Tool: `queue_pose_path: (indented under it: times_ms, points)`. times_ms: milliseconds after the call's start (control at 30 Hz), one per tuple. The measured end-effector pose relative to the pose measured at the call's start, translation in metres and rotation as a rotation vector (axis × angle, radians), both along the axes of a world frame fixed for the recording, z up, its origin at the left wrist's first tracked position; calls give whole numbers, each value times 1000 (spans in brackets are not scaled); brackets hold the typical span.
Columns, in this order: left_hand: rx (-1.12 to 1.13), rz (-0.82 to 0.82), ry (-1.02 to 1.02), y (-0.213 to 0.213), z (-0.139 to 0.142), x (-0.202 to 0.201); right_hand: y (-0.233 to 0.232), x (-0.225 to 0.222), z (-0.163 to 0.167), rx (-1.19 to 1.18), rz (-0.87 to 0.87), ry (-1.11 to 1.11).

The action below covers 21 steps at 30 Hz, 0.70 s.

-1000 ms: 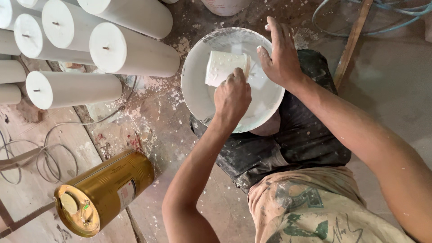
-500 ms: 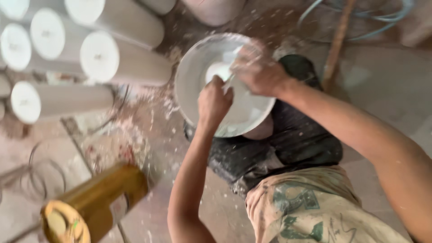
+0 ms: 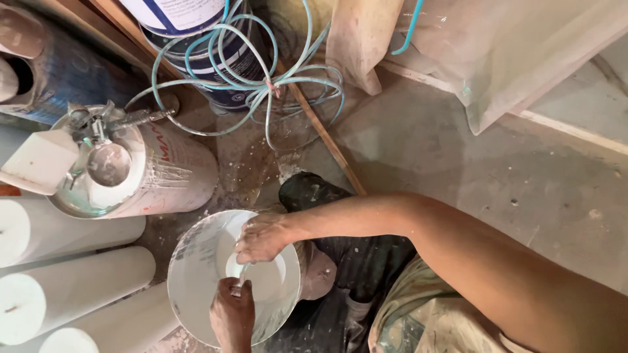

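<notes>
A white round dish (image 3: 196, 281) rests tilted against my knees in the lower middle of the head view. My right hand (image 3: 261, 238) reaches in from the right and lies over its upper part, fingers curled down onto the surface. What those fingers hold is hidden. My left hand (image 3: 232, 317) comes up from the bottom edge and is closed around a thin pale tool (image 3: 241, 278) whose tip touches the dish just below my right hand. Both hands are dusted white.
White cylinders (image 3: 65, 229) lie stacked at the left. Behind the dish stands a white drum (image 3: 163, 173) with a metal fitting, then paint cans (image 3: 190, 26) and a coiled blue hose (image 3: 261, 85). A wooden stick (image 3: 327, 147), plastic sheeting (image 3: 497, 52) and concrete floor (image 3: 490, 176) fill the right.
The view has swung toward the cans and hose; the gold can is out of sight. My right hand moved from the dish's far rim onto its surface, and the white pad no longer shows.
</notes>
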<state>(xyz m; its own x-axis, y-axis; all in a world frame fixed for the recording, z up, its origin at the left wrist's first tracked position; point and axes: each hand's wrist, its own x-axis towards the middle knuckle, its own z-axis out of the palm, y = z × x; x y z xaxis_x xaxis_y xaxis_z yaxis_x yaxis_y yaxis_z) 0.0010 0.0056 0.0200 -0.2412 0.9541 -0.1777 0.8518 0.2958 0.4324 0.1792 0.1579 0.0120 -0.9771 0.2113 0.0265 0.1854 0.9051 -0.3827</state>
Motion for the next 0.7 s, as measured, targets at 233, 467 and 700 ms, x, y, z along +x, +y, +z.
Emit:
queue_pose_path:
  times_ms: [233, 467, 700]
  points:
    - [194, -4, -1, -12, 22, 20, 9, 12, -20, -237, -137, -304]
    - [397, 215, 363, 5, 9, 18, 59, 13, -12, -103, -143, -317]
    - [504, 635, 155, 22, -11, 17, 50, -32, 13, 3, -174, -387]
